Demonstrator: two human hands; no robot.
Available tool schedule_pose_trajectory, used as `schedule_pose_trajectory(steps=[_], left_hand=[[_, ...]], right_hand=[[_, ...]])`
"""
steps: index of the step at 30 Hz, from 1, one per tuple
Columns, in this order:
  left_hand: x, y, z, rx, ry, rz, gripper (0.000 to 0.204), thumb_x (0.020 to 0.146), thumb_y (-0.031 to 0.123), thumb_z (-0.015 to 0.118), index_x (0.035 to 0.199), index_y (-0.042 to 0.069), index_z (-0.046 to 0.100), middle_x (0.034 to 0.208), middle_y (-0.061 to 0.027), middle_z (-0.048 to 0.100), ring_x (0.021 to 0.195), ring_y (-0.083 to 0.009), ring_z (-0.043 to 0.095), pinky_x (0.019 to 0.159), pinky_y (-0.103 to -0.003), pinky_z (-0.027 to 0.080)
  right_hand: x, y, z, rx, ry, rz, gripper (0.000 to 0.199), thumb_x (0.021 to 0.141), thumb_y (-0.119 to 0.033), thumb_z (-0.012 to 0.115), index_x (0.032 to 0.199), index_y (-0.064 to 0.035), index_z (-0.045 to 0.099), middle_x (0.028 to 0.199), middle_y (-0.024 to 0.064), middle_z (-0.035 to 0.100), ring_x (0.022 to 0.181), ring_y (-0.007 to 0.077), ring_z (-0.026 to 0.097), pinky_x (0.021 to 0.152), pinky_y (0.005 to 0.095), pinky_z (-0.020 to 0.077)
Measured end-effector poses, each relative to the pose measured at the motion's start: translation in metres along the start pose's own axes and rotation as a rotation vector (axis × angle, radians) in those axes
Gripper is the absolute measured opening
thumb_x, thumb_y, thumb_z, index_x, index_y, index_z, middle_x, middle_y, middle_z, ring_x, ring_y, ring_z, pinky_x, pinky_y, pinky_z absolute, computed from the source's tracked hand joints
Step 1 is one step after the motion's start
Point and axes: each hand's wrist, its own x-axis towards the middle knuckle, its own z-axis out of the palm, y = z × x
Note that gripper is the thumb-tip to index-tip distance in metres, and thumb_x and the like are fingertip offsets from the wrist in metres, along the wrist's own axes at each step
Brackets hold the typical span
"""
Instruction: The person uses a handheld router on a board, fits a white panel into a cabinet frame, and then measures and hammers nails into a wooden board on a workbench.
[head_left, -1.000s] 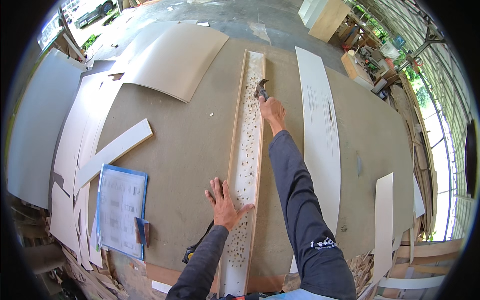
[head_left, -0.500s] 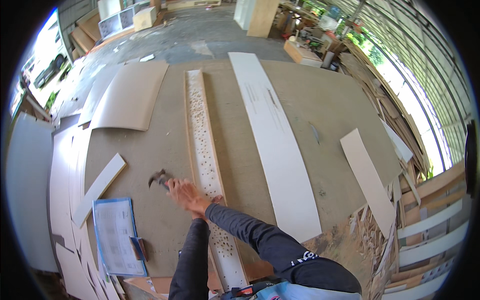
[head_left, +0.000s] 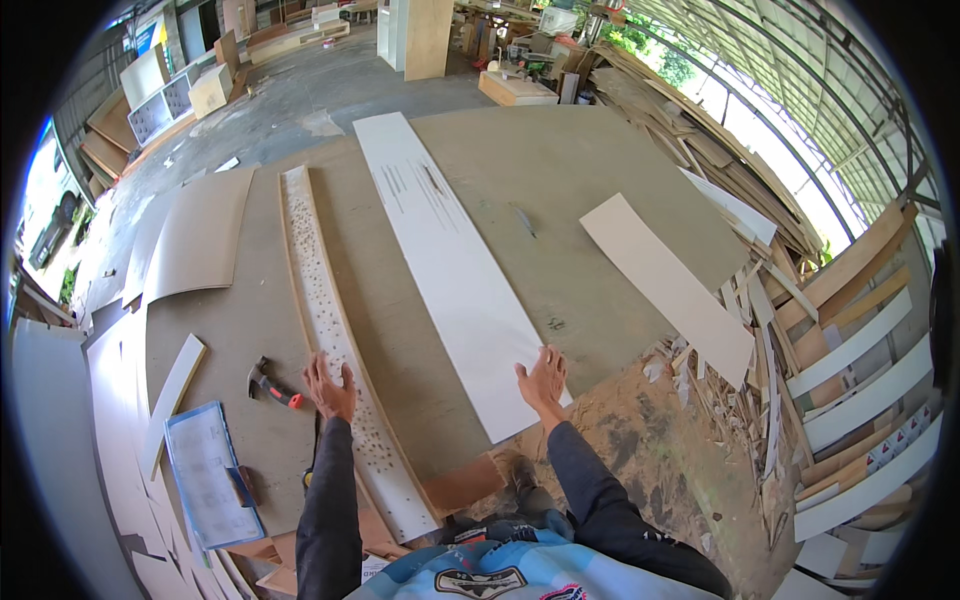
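Observation:
My left hand (head_left: 331, 388) is open, fingers spread, at the left edge of a long, narrow wood-edged panel (head_left: 330, 290) dotted with many small brown specks. A claw hammer (head_left: 270, 386) with a red and black handle lies just left of that hand. To the right, my right hand (head_left: 545, 381) is open, fingers apart, over the near right edge of a long white board (head_left: 462, 290). Whether it touches the board I cannot tell. The white board has dark streaks toward its far end.
All this lies on a large brown sheet (head_left: 560, 170). On the left are a blue-edged clipboard (head_left: 205, 470), a short white strip (head_left: 177, 395) and a curved pale sheet (head_left: 200, 235). A pale board (head_left: 665, 285) lies right, beside wood scraps (head_left: 745, 350) and stacked boards (head_left: 690, 120).
The hammer, held in my hands before, now lies on the brown sheet. My hands have parted, the right one moving to the white board. The view has shifted rightward.

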Motion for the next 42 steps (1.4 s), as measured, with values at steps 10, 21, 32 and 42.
schedule_pose_trajectory(steps=[10,21,32,42], left_hand=[[-0.202,0.224,0.070,-0.054,-0.242,-0.507,0.060,0.071,0.030,0.080,0.119,0.002,0.057,0.122,-0.0244,0.048,0.117,-0.0413,0.046,0.097,-0.049,0.040],[-0.257,0.235,-0.013,0.221,-0.080,-0.955,0.062,0.069,0.031,0.074,0.126,0.015,0.056,0.125,-0.0190,0.044,0.122,-0.0392,0.039,0.097,-0.058,0.032],[-0.308,0.223,-0.057,0.164,-0.003,-0.891,0.068,0.071,0.023,0.071,0.133,0.005,0.049,0.123,-0.0226,0.042,0.120,-0.0402,0.038,0.103,-0.052,0.032],[-0.357,0.211,-0.056,0.120,-0.126,-0.472,0.065,0.074,0.019,0.072,0.133,0.004,0.049,0.136,-0.0271,0.038,0.130,-0.0446,0.034,0.110,-0.054,0.027]], right_hand=[[0.000,0.048,-0.018,0.180,-0.296,-0.139,0.079,0.077,-0.034,0.075,0.139,0.0013,0.042,0.138,0.0219,0.045,0.129,0.0384,0.040,0.109,0.0471,0.0323],[-0.072,0.100,-0.016,0.594,-0.616,-0.510,0.044,0.074,-0.013,0.076,0.117,-0.0070,0.065,0.094,0.0126,0.052,0.081,0.0235,0.061,0.074,0.0347,0.0533],[-0.121,0.094,-0.016,0.738,-0.655,-0.522,0.054,0.073,-0.006,0.076,0.125,-0.0031,0.062,0.095,0.0100,0.049,0.075,0.0186,0.058,0.069,0.0318,0.0534],[-0.122,0.052,0.007,0.421,-0.501,-0.603,0.052,0.072,-0.018,0.075,0.115,0.0075,0.060,0.102,0.0154,0.051,0.091,0.0284,0.055,0.082,0.0384,0.0493]])
